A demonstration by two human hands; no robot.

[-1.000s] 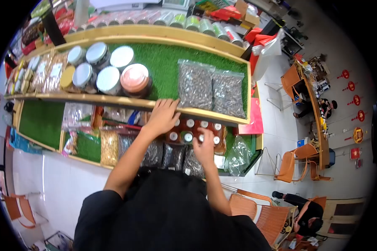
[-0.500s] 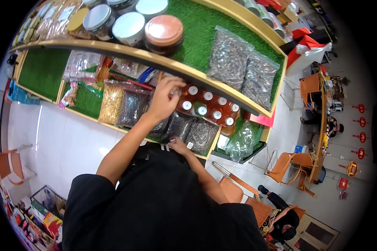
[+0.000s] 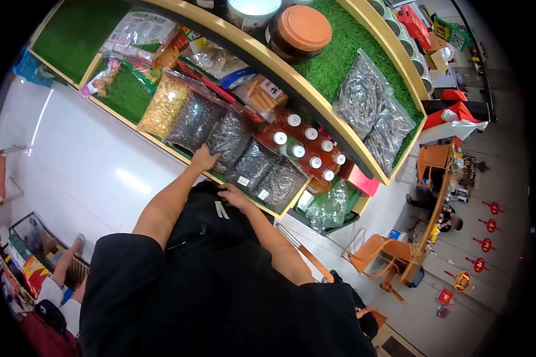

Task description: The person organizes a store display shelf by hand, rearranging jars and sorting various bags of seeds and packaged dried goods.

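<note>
My left hand (image 3: 205,159) is at the lower end of a clear bag of dark seeds (image 3: 229,137), its fingers closed around the bag's near corner. A bag of dark grains (image 3: 195,122) and a bag of pale yellow nuts or beans (image 3: 165,104) lie to its left. My right hand (image 3: 237,197) rests near the shelf's front edge, against black cloth with white stripes. Its fingers are loosely bent and apart, with nothing visible in them. Closest to it are another bag of dark seeds (image 3: 253,165) and a bag of greyish seeds (image 3: 281,189).
Several white-capped bottles of reddish drink (image 3: 311,159) stand behind the bags, beside a pack of brown sticks (image 3: 261,98). A raised wooden shelf edge (image 3: 292,83) overhangs them, carrying an orange-lidded jar (image 3: 304,28) and seed bags (image 3: 360,89). Chairs (image 3: 381,256) and people are farther off.
My left hand has moved down and left, from beside the bottles to the seed bag. My right hand has shifted left along the front edge. The view has moved closer and turned.
</note>
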